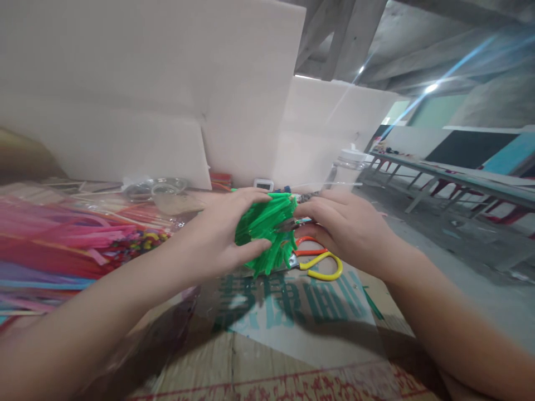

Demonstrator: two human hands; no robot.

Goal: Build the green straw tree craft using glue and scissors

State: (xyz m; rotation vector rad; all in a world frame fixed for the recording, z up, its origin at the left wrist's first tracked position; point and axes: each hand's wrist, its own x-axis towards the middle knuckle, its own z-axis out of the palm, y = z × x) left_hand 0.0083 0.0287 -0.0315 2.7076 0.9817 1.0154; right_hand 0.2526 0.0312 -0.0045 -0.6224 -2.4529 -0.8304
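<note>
A bundle of bright green pipe cleaners (265, 228) is in my left hand (225, 228), its thumb in front and its fingers round the far side. The bundle's strands fan out toward the right and downward. My right hand (346, 223) is closed at the bundle's right end, fingers curled together. A small dark metal tip (286, 225) pokes out beside those fingers against the green strands; what it belongs to is mostly hidden by the hand. Just below lies a pair of scissors (321, 266) with one yellow and one orange handle, its blades partly hidden by the bundle.
Pink, red and purple pipe cleaners (62, 239) in plastic lie on the left. Behind are a clear roll of tape (167, 186), a small white display device (263, 185) and a lidded clear bottle (349, 167). White boards (242, 100) stand at the back. Printed sheeting (292, 328) covers the wooden table.
</note>
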